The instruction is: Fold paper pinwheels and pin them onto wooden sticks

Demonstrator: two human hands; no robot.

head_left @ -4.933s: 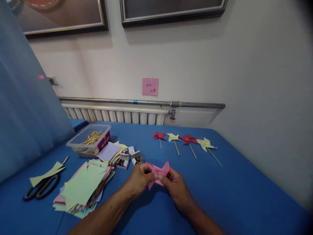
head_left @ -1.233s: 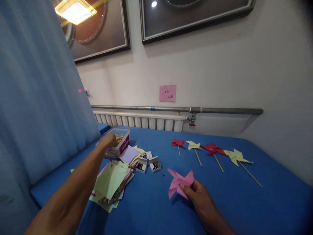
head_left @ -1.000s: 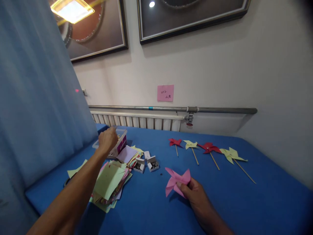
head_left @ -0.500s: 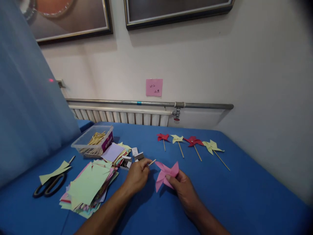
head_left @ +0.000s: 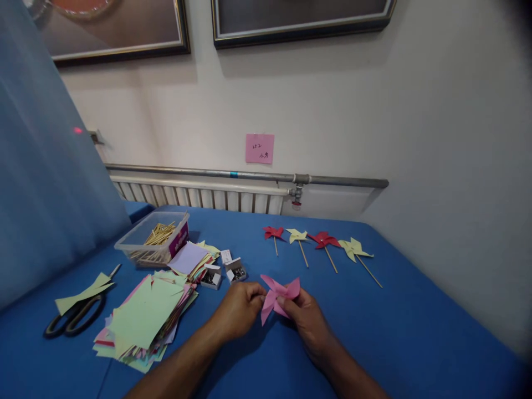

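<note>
My right hand (head_left: 311, 321) pinches a pink paper pinwheel (head_left: 274, 295), its thumb lying on the front near the centre. Close to the pinwheel's left side is my left hand (head_left: 242, 310), fingers pressed together; what they hold is hidden. Just beyond the left hand lie two small open boxes of metal tacks, one white box (head_left: 211, 277) and another tack box (head_left: 235, 270).
Several finished pinwheels on sticks, among them a red pinwheel (head_left: 322, 240), lie at the back right. To the left are a paper stack (head_left: 143, 316), purple sheets (head_left: 188, 259), a clear tub (head_left: 137, 244) of wooden sticks and black-handled scissors (head_left: 78, 317).
My left hand has moved from beside the tack boxes towards me, up to the pinwheel. The wooden stick that stuck out of its fingers is now out of sight. The right hand keeps its hold.
</note>
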